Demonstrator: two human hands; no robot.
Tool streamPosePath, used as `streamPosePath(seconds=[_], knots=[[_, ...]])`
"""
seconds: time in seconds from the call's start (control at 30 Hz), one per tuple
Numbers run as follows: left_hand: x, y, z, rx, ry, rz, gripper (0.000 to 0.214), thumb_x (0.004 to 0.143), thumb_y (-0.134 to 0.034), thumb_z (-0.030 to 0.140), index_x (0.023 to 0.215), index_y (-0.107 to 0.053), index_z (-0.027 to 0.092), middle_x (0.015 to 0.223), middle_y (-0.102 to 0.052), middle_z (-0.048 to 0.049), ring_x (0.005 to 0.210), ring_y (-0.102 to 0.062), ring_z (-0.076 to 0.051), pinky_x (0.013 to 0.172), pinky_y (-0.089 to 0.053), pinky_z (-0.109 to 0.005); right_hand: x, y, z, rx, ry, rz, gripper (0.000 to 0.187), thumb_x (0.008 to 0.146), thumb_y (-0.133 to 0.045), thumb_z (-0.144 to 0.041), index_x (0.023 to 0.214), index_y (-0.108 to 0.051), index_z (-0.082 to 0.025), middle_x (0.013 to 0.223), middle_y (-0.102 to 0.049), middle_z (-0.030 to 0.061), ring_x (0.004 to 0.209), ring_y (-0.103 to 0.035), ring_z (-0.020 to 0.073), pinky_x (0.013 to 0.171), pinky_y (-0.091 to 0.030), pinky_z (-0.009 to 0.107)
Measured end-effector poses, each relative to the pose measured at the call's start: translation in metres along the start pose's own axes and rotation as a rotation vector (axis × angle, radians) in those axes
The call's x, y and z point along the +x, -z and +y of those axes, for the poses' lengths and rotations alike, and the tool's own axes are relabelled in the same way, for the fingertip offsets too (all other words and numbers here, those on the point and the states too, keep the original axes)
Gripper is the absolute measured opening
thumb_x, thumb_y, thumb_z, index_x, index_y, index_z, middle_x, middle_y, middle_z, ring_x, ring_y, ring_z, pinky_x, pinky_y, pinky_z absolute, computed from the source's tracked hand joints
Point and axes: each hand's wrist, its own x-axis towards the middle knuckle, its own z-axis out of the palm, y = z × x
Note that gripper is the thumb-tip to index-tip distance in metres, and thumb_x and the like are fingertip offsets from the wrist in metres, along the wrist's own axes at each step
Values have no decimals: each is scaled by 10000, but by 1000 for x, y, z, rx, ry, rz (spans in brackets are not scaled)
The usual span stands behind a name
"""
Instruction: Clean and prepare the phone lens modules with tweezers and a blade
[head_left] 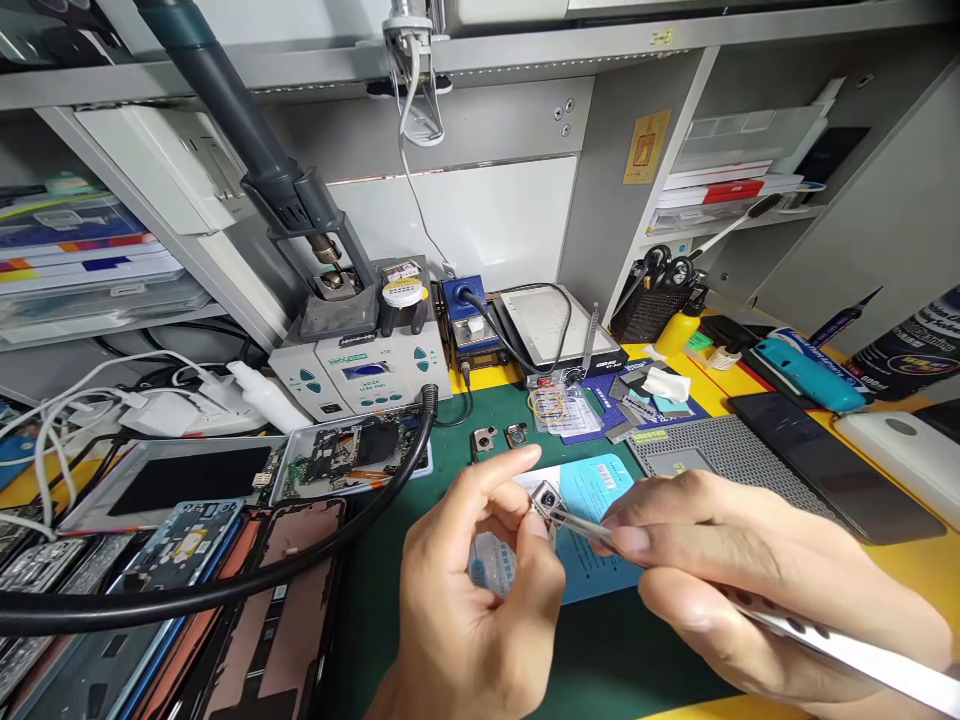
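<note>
In my left hand [484,590] a small square camera module [547,497] is pinched between thumb and fingers, its round lens facing up. My right hand [720,560] grips a pair of metal tweezers [832,645] with dark holes along the handle. Their tips touch or nearly touch the module's right side; the exact contact is too small to tell. Below the hands lies a blue and white card [600,545], partly covered by them. Just beyond my left fingers, two more small camera modules, one silver [484,441] and one dark [517,434], rest on the green mat [375,640].
A hot-air station [360,370] stands at the back left, its black hose [225,598] crossing phone parts [281,590] on the left. A flat heating plate [540,320] sits behind. To the right are a perforated metal plate [720,450] and a dark phone [832,460].
</note>
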Motion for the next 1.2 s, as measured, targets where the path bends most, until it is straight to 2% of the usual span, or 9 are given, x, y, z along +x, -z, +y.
streamPosePath(seconds=[0.13,0.37,0.47,0.63,0.73,0.87,0.97,1.1,1.2], knots=[[0,2,-1,33,-18,-40,310,866,-644,137,1163,-699,207,747,-653,42,620,-632,-112,635,-523,-221,3,0,-2,7,-1,-8,151,962,-689,-308,1077,-780,-270,726,-785,20,562,-745,179,540,-602,214],[-2,5,-3,131,-139,-72,480,854,-637,75,1317,-608,196,806,-703,36,697,-680,-120,722,-550,-225,3,4,-3,11,-7,-44,87,931,-731,-261,1001,-776,-237,737,-791,26,564,-743,176,546,-605,220],[-1,5,-3,81,-69,-100,432,884,-631,116,1311,-608,177,773,-680,33,686,-675,-127,714,-546,-235,0,3,-2,6,14,-48,81,903,-766,-235,981,-764,-212,749,-791,40,576,-748,174,552,-603,212],[0,3,-1,-63,114,-144,412,919,-649,240,1324,-599,184,764,-662,21,660,-652,-140,655,-528,-251,0,0,-2,-56,21,-38,106,944,-725,-301,1012,-776,-239,747,-786,31,611,-759,169,586,-618,193],[-3,-2,-1,-162,188,-99,411,928,-646,293,1323,-612,187,761,-665,10,645,-640,-145,623,-510,-252,6,1,-5,-97,43,-26,142,975,-683,-324,952,-773,-217,700,-769,25,595,-757,147,603,-617,157],[-6,-6,1,-164,222,-23,374,925,-645,308,1282,-629,196,760,-675,5,678,-657,-156,636,-507,-248,14,7,-10,-201,117,-155,132,968,-695,-295,907,-744,-188,700,-774,28,654,-786,151,672,-627,130],[-7,-6,1,-114,195,8,321,916,-655,286,1225,-643,200,744,-666,13,665,-651,-144,638,-506,-238,15,12,-12,-273,117,-207,125,967,-694,-277,894,-720,-180,718,-778,28,669,-793,155,696,-631,140],[-6,-6,0,-47,112,62,275,907,-656,239,1180,-670,207,816,-696,4,661,-663,-120,628,-515,-213,14,13,-14,-303,101,-228,185,994,-654,-329,879,-708,-195,679,-764,3,621,-783,147,633,-624,143],[-7,-7,-1,-15,46,79,293,907,-661,221,1199,-679,227,840,-717,8,682,-685,-115,662,-540,-201,12,11,-13,-334,97,-181,270,1017,-611,-371,838,-719,-199,639,-748,5,594,-777,145,603,-614,147]])
